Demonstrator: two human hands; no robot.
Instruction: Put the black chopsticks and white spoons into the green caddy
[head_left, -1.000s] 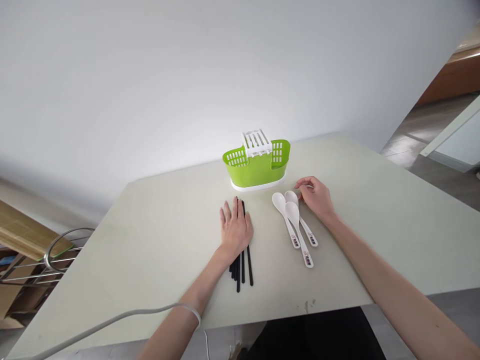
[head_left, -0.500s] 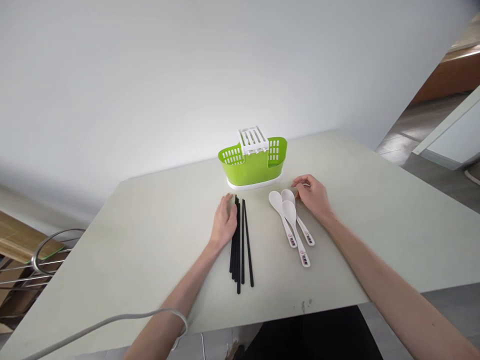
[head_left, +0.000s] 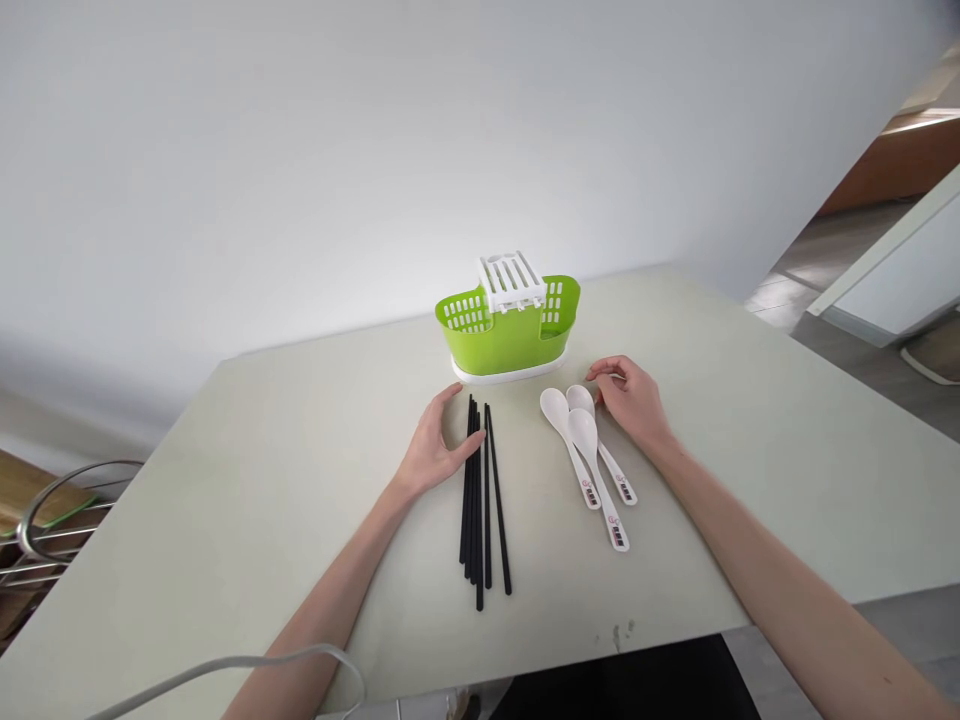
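Several black chopsticks [head_left: 478,510] lie on the table in a loose bundle, pointing away from me. My left hand [head_left: 437,440] is open beside them, its thumb stretched across their upper part and its fingers apart to their left. Three white spoons [head_left: 584,430] lie overlapping to the right, bowls away from me and printed handles towards me. Just right of the bowls rests my right hand [head_left: 634,400], fingers loosely bent, a gap between thumb and forefinger, holding nothing. Behind both sets stands a green utensil basket [head_left: 510,340] with a white base and a white slotted middle piece.
The pale table [head_left: 315,430] runs back to a white wall [head_left: 300,180]. A grey cable [head_left: 247,661] passes near my left forearm. At far left is a metal rack [head_left: 45,525] with boards, beyond the table's edge.
My left hand has spread, its thumb moving away from the fingers and over the chopsticks. My right hand has barely moved. The view has shifted slightly.
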